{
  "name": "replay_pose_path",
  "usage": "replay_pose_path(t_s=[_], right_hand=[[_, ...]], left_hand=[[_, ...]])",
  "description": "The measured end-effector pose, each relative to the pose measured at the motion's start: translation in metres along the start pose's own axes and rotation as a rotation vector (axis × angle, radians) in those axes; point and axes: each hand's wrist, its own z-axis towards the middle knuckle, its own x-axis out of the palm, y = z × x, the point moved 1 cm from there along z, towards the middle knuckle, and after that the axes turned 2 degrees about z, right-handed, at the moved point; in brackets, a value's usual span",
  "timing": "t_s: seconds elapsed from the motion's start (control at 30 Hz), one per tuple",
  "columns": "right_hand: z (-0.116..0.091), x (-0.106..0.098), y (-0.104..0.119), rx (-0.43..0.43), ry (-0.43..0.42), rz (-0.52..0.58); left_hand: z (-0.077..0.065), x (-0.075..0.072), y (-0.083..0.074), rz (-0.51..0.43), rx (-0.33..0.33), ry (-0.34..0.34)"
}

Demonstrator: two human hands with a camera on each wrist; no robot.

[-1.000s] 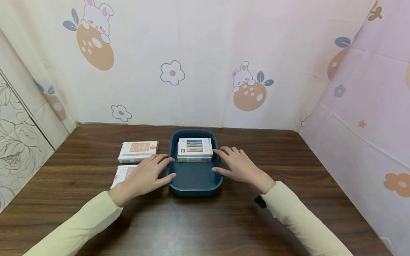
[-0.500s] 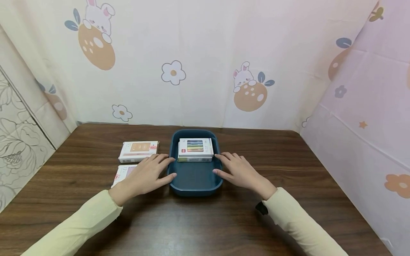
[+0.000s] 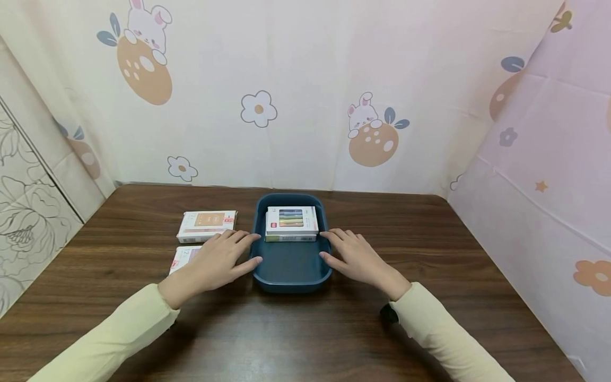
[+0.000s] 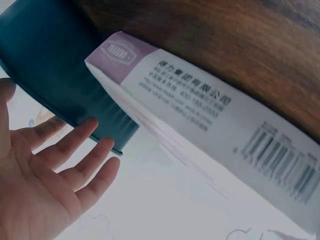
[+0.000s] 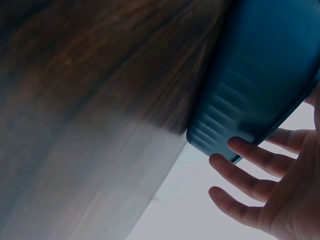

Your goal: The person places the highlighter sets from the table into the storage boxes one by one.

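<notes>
- Blue tray (image 3: 290, 268) sits on the brown wooden table (image 3: 296, 339), between both hands.
- Left hand (image 3: 215, 265): fingers spread wide, grips nothing; thumb and forefinger tips at tray's left rim, firm contact can't be told.
- Right hand (image 3: 358, 257): fingers loosely spread, same pose at right rim, contact unclear.
- White box with coloured-pen window (image 3: 291, 218) lies flat in tray's far half, on top of a second box (image 3: 290, 238), mostly hidden.
- Orange-panel box (image 3: 208, 226) lies left of tray, apart from it.
- Purple-marked box (image 3: 183, 258) lies nearer the person, partly behind left hand.
- Cream sleeves (image 3: 114, 339) on both arms.
- Patterned curtain (image 3: 305, 148) behind table.
</notes>
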Motion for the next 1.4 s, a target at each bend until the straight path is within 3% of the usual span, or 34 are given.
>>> replay_pose_path(t_s=[0.17,0.4,0.63,0.93,1.07,1.4], right_hand=[[0.000,0.001,0.000,0.001,-0.001,0.003],[0.000,0.001,0.000,-0.001,-0.005,0.004],[-0.001,0.001,0.000,0.001,-0.009,0.010],[-0.001,0.003,-0.001,0.002,-0.022,0.020],[-0.001,0.004,-0.001,0.007,-0.020,0.018],[-0.002,0.004,-0.001,0.019,-0.017,0.032]], left_hand=[[-0.001,-0.008,0.008,-0.018,-0.024,0.010],[-0.006,-0.010,0.024,0.035,-0.017,0.008],[-0.011,-0.006,0.040,0.071,0.044,0.004],[-0.018,0.002,0.059,0.112,0.130,0.062],[-0.023,0.005,0.067,0.097,0.157,0.095],[-0.030,0.009,0.081,0.010,0.130,0.152]])
